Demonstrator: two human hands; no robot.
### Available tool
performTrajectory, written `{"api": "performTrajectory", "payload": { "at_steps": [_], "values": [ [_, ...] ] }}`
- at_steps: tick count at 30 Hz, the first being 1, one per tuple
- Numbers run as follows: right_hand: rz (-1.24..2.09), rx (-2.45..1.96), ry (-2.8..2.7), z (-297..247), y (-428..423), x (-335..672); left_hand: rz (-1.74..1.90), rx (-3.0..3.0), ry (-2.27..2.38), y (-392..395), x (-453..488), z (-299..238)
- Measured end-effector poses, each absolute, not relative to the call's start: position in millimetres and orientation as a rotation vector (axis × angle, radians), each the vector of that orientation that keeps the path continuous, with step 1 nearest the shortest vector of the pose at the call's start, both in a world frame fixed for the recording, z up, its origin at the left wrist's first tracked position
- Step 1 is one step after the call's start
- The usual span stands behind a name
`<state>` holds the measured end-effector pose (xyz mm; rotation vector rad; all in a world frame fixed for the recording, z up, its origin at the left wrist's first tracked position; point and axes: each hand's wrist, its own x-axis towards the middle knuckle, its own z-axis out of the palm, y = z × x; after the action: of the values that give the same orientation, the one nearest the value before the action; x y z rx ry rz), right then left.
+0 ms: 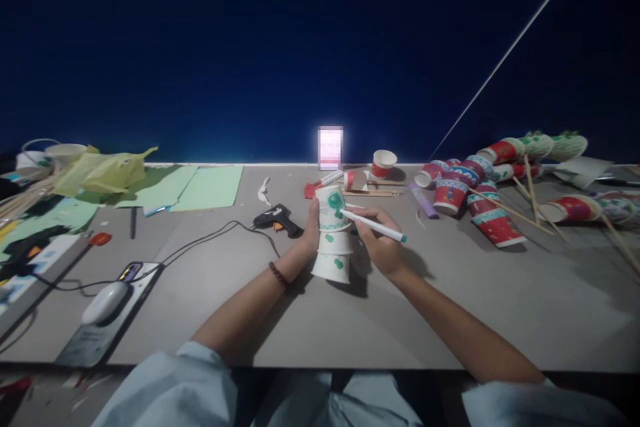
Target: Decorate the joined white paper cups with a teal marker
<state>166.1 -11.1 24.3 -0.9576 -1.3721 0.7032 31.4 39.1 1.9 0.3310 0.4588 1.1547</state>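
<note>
Just in front of me on the table is a chain of white paper cups point(333, 241) joined end to end, with green drawn marks on them. My left hand point(311, 230) is closed round its left side near the top. In my right hand point(384, 247) is a white marker pen point(375, 224) with a green end. The pen's tip is at the upper cup, beside a green swirl; whether it touches the paper I cannot tell. To the left of my left hand lies a black hot glue gun point(276, 218) with its cord.
Decorated cup chains with wooden sticks point(500, 220) lie at the right. Behind are a red-and-white paper cup point(384, 163) and a lit screen point(331, 148). At left are a phone point(135, 300) with a white case on it, a power strip point(45, 273), green paper point(207, 188) and a yellow bag point(103, 172).
</note>
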Motion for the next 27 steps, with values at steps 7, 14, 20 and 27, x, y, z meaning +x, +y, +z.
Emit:
{"api": "performTrajectory", "payload": {
  "at_steps": [7,14,20,27],
  "values": [
    [0.718,-0.946,-1.375,22,-11,167,1.139,0.308,0.463,39,32,2],
    [0.696,-0.965,-1.384,23,-10,166,1.156,0.342,0.498,42,31,-4],
    [0.701,-0.984,-1.39,25,-12,166,1.118,0.354,0.493,42,31,-5],
    [0.69,-0.982,-1.392,23,-11,166,1.153,0.334,0.516,44,30,-7]
  ]
}}
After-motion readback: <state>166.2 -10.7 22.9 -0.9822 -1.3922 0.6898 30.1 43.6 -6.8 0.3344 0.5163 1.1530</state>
